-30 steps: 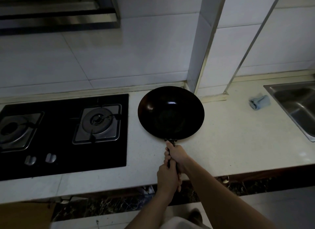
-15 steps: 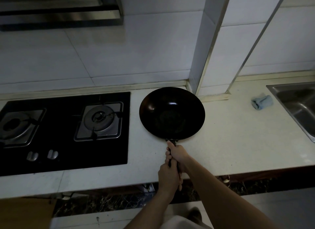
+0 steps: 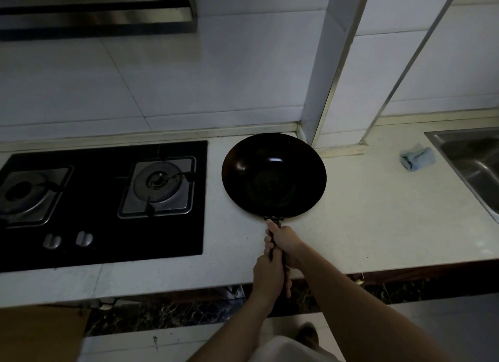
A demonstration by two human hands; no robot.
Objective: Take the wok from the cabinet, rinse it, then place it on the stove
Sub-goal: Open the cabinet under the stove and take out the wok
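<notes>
Both hands are wrapped round the one handle (image 3: pixel 276 249), stacked: the right hand (image 3: pixel 285 244) closed on it nearer the bowl, the left hand (image 3: pixel 270 276) closed just behind it toward the worktop's front edge. The wok (image 3: pixel 274 175) sits out over the pale worktop (image 3: pixel 378 213), between stove and sink; from its centre the stove (image 3: pixel 102 199) lies at nine o'clock and the sink (image 3: pixel 475 162) at three, with a small blue cloth (image 3: pixel 417 159) at about two. I cannot tell whether the wok's base is resting on the worktop or held just above it; the room is dim and the black bowl gives little away beyond one small glint. The nearer burner (image 3: pixel 159 186) is just beside the wok's left rim, its pan supports standing proud; the far burner (image 3: pixel 24 197) is well apart at nine o'clock. I judge the carry to the stove is what remains, and that is where trouble could come. A round-bottomed wok set off-centre on those supports may rock or tip, and with all the weight out ahead of the hands a loose grip would let the bowl dip and knock the black glass. If water is left inside, which I cannot see, a tilt would spill it onto the burner. The two knobs (image 3: pixel 67 239) sit at the stove's near edge, at about eight o'clock from the wok, where a low handle or forearm could brush them.
</notes>
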